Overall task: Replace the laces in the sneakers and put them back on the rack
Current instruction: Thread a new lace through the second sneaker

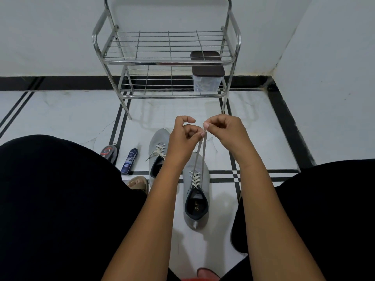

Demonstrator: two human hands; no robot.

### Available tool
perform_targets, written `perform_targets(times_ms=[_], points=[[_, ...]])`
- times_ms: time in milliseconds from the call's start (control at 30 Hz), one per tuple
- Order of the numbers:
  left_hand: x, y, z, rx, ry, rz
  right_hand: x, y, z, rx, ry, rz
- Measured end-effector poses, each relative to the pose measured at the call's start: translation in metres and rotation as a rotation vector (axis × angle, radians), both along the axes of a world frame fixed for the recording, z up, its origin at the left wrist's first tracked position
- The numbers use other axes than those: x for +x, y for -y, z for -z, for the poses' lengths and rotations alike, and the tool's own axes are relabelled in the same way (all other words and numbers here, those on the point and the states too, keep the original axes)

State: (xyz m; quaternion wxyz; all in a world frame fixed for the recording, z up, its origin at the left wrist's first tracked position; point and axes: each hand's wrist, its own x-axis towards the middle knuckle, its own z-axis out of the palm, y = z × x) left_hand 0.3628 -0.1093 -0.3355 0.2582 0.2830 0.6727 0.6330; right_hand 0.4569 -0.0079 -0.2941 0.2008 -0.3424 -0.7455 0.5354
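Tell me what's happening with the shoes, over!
Both hands, left and right, pinching lace ends, pulled up from near sneaker. Other sneaker laced, on floor. Rack has no shoes yet.

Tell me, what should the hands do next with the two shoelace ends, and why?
Probably cross the two ends and tie the first knot. The left hand and right hand each pinch one lace end, pulled up together above the near sneaker. Its lace already looks threaded through all the eyelets, so tying seems next. The other sneaker looks laced, and the rack holds no shoes yet.
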Motion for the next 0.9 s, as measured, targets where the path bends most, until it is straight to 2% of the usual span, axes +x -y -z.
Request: perform_targets(times_ms=[233,433,667,900], points=[[-0.003,0.001,0.010,-0.086,-0.014,0.041,-0.002,0.002,0.001,0.019,0.002,0.002],[0.001,0.000,0.011,-0.084,0.013,-0.025,0.002,-0.004,-0.003,-0.038,-0.076,0.045],[0.000,0.000,0.011,-0.090,0.017,-0.002,0.004,-0.002,-0.004,-0.042,-0.019,-0.083],[-0.002,0.001,0.012,-0.101,0.031,0.026,0.003,0.001,-0.002,-0.098,-0.067,-0.055]])
